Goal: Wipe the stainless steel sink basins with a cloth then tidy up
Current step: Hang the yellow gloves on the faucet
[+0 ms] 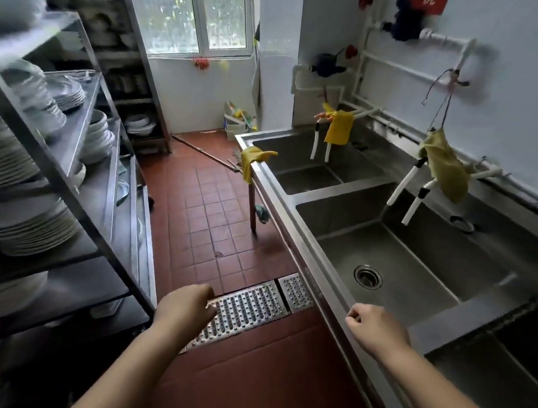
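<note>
A long stainless steel sink unit [293, 215] runs along the right wall with three basins. The middle basin [398, 259] has a round drain [368, 277]. A yellow cloth [253, 161] is draped over the front rim by the far basin [306, 170]. Another yellow cloth [338, 127] hangs on the far taps, and a dull yellow-green cloth [445, 169] hangs on the middle taps. My left hand [186, 308] hovers over the floor with fingers loosely curled, holding nothing. My right hand [374, 326] is at the sink's front rim beside the middle basin, fingers curled, empty.
A steel rack [83, 188] stacked with white plates and bowls lines the left. The red tiled floor [212, 213] forms a narrow aisle with a metal drain grate [245, 311]. A broom handle [202, 151] lies across the far floor. White pipes run on the right wall.
</note>
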### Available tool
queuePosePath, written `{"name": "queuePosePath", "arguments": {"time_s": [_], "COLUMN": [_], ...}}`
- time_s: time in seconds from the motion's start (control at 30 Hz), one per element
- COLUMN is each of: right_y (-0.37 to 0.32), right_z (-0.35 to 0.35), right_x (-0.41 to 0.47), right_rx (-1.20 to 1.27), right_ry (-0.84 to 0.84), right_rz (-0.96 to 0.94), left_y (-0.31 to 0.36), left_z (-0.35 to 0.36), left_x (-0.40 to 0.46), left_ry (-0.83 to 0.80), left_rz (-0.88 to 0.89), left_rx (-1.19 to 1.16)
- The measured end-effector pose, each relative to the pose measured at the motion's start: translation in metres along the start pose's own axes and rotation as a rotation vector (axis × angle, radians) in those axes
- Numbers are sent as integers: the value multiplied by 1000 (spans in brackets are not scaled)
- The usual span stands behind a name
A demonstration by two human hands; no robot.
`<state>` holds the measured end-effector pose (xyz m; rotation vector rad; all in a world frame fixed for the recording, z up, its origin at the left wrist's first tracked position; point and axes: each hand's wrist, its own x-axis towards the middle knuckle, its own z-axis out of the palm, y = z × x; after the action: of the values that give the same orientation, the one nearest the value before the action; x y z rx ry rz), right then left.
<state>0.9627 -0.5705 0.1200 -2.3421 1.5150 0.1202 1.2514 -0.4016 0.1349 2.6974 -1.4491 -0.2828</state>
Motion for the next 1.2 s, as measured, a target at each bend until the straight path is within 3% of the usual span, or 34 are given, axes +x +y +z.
{"name": "queuePosePath", "arguments": {"time_s": [0.2,0.43,0.87,1.2], "right_y": [-64,-125,-235,-243], "right_z": [-28,-34,-52,-63], "right_x": [130,240,414,499], "right_rx": [-69,-83,65,105], "right_ry": [6,26,112,110], "right_rz": [-114,-135,167,341], "left_y": [-28,-69,-122,-77], "left_z": [-27,-25,-64,-63], "left_x": [112,227,503,653], "left_ry": [30,-85,-135,-128], "left_rz": [-75,-89,182,375], "left_rx": [10,8,3,-13]}}
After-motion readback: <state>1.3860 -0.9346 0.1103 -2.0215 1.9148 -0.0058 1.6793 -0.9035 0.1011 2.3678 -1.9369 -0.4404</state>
